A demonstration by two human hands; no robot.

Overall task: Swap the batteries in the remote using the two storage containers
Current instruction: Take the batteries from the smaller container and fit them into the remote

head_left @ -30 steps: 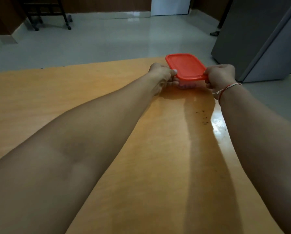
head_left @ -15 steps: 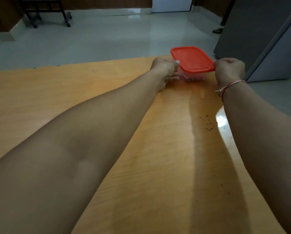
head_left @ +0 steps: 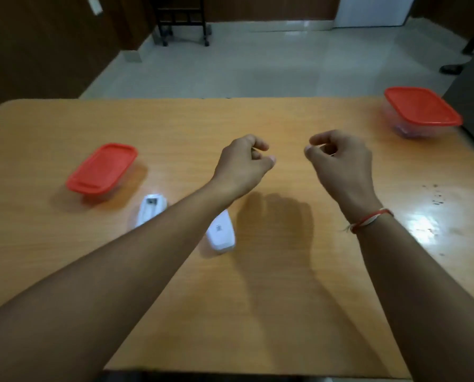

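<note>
Containers: two, red-lidded (head_left: 101,169) (head_left: 422,111); white remote pieces: two (head_left: 151,210) (head_left: 221,232); hands (head_left: 242,164) (head_left: 340,164) loosely curled, empty.

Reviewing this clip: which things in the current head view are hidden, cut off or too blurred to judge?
- Left container: contents hidden under its red lid.
- Right container: something dark shows through the clear wall, too blurred to identify.
- Remote: its near end is covered by the left forearm; battery bay too blurred to tell whether it is loaded.
- White piece, probably the cover: partly behind the same forearm.
- Shoe: its wearer is cut off.
</note>
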